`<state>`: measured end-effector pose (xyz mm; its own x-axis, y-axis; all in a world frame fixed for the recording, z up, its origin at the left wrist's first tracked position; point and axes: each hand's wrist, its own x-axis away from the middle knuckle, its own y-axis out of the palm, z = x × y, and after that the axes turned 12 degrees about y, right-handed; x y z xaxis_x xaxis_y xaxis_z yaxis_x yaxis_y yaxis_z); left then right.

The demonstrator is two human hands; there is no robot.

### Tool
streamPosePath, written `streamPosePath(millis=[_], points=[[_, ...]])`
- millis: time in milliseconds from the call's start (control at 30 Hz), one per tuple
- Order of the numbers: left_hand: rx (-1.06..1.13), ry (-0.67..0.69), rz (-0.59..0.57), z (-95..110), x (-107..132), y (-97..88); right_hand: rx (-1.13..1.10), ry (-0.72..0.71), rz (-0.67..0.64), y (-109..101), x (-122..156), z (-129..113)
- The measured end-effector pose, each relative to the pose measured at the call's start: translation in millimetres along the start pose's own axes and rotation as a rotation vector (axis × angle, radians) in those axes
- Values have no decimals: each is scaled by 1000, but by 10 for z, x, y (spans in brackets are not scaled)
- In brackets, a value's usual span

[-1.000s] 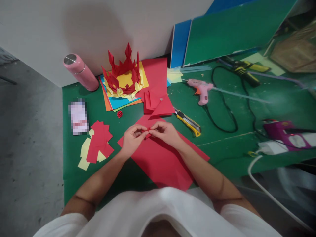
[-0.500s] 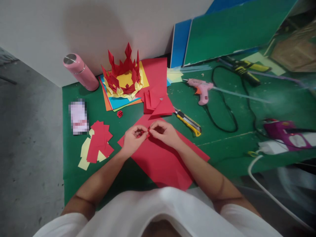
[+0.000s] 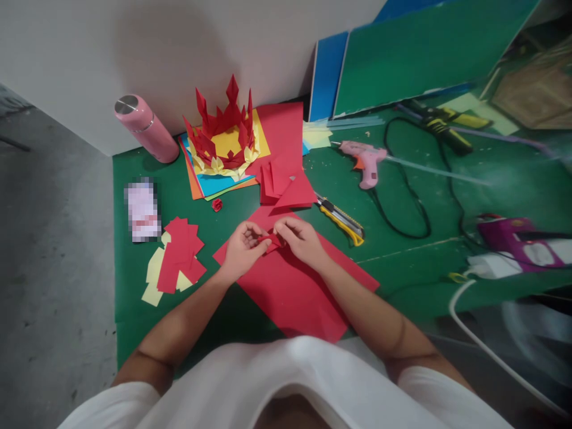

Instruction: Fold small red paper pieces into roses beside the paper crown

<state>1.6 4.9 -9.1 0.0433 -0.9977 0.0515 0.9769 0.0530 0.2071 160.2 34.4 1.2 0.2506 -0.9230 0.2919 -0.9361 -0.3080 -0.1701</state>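
Observation:
My left hand [image 3: 241,247] and my right hand [image 3: 300,238] meet over a large red paper sheet [image 3: 290,292] on the green table. Between their pinched fingertips they hold a small folded red paper piece [image 3: 271,241]. Both hands have their fingers curled around it. The fold's exact shape is too small to make out.
A red and yellow paper crown [image 3: 222,143] sits on stacked coloured sheets by the wall, next to a pink bottle [image 3: 145,129]. Cut red and yellow pieces [image 3: 176,259] lie at left. A yellow utility knife [image 3: 342,220], pink glue gun [image 3: 364,164] and cables lie at right.
The fingers have shifted slightly on the small red piece, which now shows a little more between the hands. The arms and everything else on the table stay where they were.

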Motion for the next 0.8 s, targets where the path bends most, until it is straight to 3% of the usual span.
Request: streamPosePath(millis=[167, 433, 800], points=[[20, 16, 34, -10, -12, 0, -2, -22, -18, 10, -1, 22], [-14, 40, 29, -42, -18, -3, 218, -282, 100, 18, 13, 40], [31, 49, 96, -11, 12, 5, 267, -298, 165, 51, 56, 75]])
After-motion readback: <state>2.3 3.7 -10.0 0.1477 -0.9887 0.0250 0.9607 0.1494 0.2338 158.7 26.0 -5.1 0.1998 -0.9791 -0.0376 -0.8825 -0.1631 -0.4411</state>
